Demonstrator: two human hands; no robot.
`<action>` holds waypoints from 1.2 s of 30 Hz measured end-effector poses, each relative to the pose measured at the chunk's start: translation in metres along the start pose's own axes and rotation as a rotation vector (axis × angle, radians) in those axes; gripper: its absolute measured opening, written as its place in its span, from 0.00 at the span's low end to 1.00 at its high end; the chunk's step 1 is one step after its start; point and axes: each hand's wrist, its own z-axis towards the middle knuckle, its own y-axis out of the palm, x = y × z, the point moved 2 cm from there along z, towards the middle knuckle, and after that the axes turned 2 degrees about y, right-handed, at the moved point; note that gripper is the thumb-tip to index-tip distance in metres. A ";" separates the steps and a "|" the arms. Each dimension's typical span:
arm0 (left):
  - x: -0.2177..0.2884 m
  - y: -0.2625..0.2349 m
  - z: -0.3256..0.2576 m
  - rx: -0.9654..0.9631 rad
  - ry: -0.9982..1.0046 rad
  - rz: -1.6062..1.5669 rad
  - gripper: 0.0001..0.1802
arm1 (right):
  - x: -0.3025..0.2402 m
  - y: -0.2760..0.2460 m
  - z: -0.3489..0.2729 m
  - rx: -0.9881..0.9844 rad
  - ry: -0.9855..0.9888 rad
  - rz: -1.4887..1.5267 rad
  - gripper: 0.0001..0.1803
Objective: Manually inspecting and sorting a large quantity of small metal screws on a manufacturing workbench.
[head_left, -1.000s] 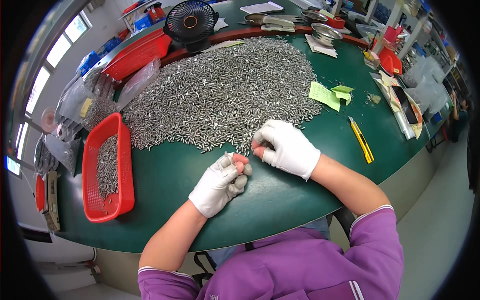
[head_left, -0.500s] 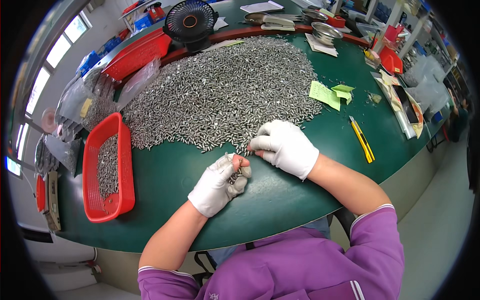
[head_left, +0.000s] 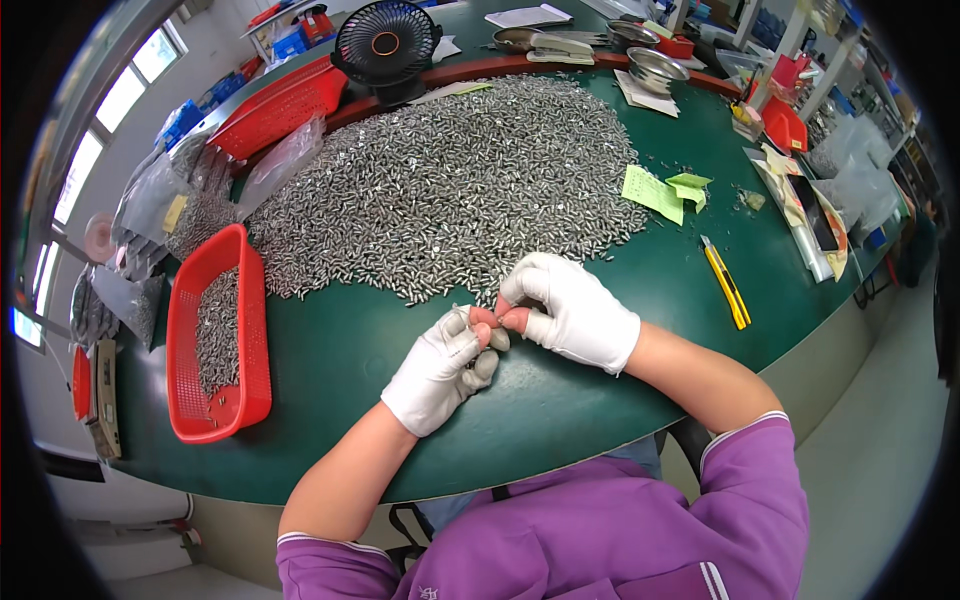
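Note:
Before me spreads a big heap of small silvery metal pins (head_left: 450,190), each a short rod; their exact kind is too small to tell. My left hand (head_left: 445,365), in a white glove with bare fingertips showing, is curled closed just in front of the heap's near edge. A few pins were visible inside it a moment ago; its fingers now mostly hide them. My right hand (head_left: 575,310), gloved the same way, meets the left one at the fingertips. Thumb and forefinger pinch together there, on what looks like one small metal pin, mostly covered.
Left of the heap stands a red basket (head_left: 262,350) partly filled with pins. A yellow utility knife (head_left: 727,285) and green paper slips (head_left: 652,190) lie on the right. A black fan (head_left: 386,45) and metal bowls (head_left: 656,70) are at the back of the green table (head_left: 330,400).
My right hand has drawn back from the heap's edge toward me and now touches the left fingertips. My left hand has closed further, hiding the pins in it.

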 end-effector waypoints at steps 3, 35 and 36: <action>0.000 0.000 -0.002 0.001 -0.027 0.047 0.11 | -0.015 -0.003 0.000 0.024 -0.169 -0.127 0.09; 0.003 -0.001 0.000 -0.050 -0.010 -0.055 0.10 | 0.007 -0.003 0.006 -0.062 0.018 -0.557 0.05; 0.003 -0.001 0.000 -0.048 -0.013 -0.051 0.10 | 0.008 -0.004 0.005 -0.062 0.019 -0.559 0.05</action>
